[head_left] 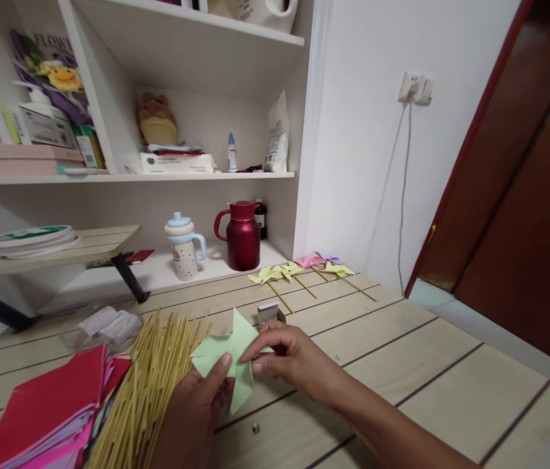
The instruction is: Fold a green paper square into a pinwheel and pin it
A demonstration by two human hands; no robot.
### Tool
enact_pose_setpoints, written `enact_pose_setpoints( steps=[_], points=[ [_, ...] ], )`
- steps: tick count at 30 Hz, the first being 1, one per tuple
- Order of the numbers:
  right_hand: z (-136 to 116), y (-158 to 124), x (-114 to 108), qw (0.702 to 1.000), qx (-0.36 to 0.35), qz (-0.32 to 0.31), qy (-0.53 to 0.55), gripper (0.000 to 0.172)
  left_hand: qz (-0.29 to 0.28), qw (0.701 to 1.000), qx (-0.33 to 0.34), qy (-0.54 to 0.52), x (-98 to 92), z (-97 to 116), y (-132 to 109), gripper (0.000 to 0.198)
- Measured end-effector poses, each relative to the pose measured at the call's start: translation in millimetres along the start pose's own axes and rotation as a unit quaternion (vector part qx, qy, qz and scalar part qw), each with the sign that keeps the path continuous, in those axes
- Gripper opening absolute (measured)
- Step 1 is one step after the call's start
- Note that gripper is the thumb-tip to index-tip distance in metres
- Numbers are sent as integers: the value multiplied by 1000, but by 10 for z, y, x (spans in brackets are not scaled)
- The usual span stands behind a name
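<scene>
A pale green paper pinwheel [241, 345] with pointed blades is held up over the wooden table. My left hand [201, 397] grips it from the lower left, thumb lying on its front. At the pinwheel's right side, my right hand [294, 358] is closed, with thumb and index finger at one of the blades. Its other fingers are partly hidden. Close to the left forearm lies a bundle of thin yellow sticks [142, 384]. A small metal piece [256, 428] rests on the table below the hands, and a small open box [269, 312] stands just behind the right one.
Several finished paper pinwheels on sticks [282, 272] lie at the table's back edge. A stack of coloured paper [45, 404] is at front left, near a clear container [103, 326] with white packets. A red jug [243, 238] and a lidded cup [184, 251] stand behind.
</scene>
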State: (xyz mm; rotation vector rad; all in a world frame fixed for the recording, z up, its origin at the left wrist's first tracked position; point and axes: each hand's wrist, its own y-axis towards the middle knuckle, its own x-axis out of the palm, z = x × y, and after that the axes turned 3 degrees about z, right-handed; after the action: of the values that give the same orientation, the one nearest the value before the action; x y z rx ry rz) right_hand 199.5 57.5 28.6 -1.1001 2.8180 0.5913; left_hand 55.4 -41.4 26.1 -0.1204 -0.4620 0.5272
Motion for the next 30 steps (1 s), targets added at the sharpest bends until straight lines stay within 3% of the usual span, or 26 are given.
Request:
enact_pose_setpoints(
  steps=[5, 13, 17, 22, 30],
  points=[
    [2, 8, 5, 1000, 1, 12, 6, 13, -30, 999, 20, 30, -60, -97, 47, 38],
    [8, 13, 35, 999, 12, 29, 8, 11, 0, 997, 32, 72, -66, -133, 67, 39],
    [-8, 9, 33, 999, 3, 47, -2, 2, -2, 993, 29, 116, -60, -95, 43, 46],
    [2, 8, 43, 997, -6, 66, -40, 8, 12, 985, 37, 165, -23, -24, -8, 54],
    [24, 4, 67, 991, 4, 88, -101, 10, 85, 982, 27, 167, 201, 154, -140, 42]
  ],
)
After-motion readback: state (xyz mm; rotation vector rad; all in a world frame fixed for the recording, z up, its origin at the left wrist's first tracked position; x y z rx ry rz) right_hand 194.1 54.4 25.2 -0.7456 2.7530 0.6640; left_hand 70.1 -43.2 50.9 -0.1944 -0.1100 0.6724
